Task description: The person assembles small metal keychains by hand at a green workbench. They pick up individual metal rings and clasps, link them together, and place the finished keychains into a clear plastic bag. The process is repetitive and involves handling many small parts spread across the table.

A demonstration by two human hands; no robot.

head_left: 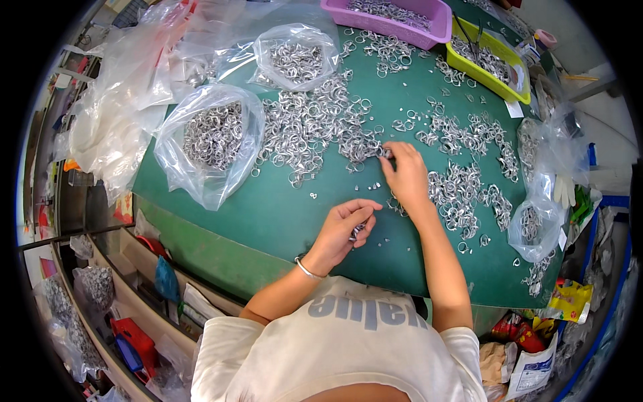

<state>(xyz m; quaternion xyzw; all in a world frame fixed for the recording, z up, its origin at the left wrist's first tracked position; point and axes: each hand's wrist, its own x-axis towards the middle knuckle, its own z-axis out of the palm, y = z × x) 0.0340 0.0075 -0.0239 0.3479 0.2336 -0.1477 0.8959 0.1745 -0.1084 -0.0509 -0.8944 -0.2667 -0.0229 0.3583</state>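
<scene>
Many silver metal rings lie in loose heaps over a green table [268,221]. My left hand [343,231] is curled near the front edge, with a few silver rings [355,231] showing in its fingers. Farther off, my right hand [404,173] pinches at the right end of the large ring pile [311,124]; its fingertips are on a silver ring [385,153]. Right of that forearm spreads another ring heap [455,191]. Small metal bits [365,187] are scattered between the hands.
Clear plastic bags of rings stand at left [214,137] and far left-centre [295,60]. A purple tray [402,28] and a yellow-green tray [492,80] sit at the back right. Another small bag [536,228] lies at the right edge. Open drawers [127,281] are at lower left.
</scene>
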